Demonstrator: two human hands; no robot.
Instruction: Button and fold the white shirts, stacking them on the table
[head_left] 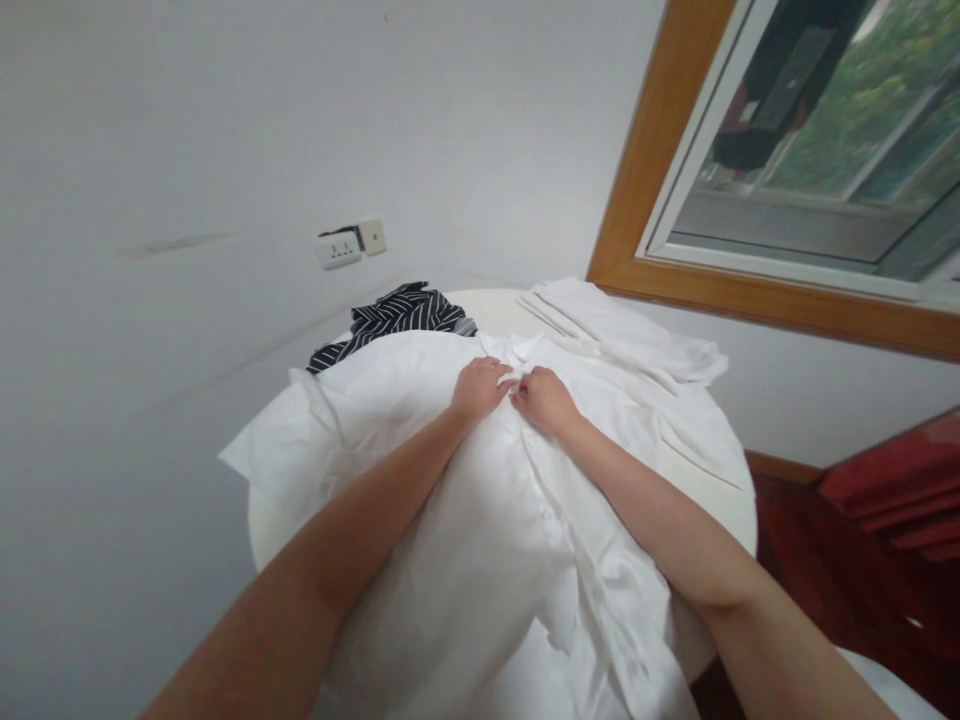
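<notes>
White shirt [457,510] spread across a round table [731,515], overhanging its left and near edges.
Bare tabletop shows along the table's right rim and a strip at its far rim. Toward the table's far side, left hand [480,388] and right hand [546,402] pinch the shirt's front (fingertip detail too small), cloth beneath and around the fingers.
</notes>
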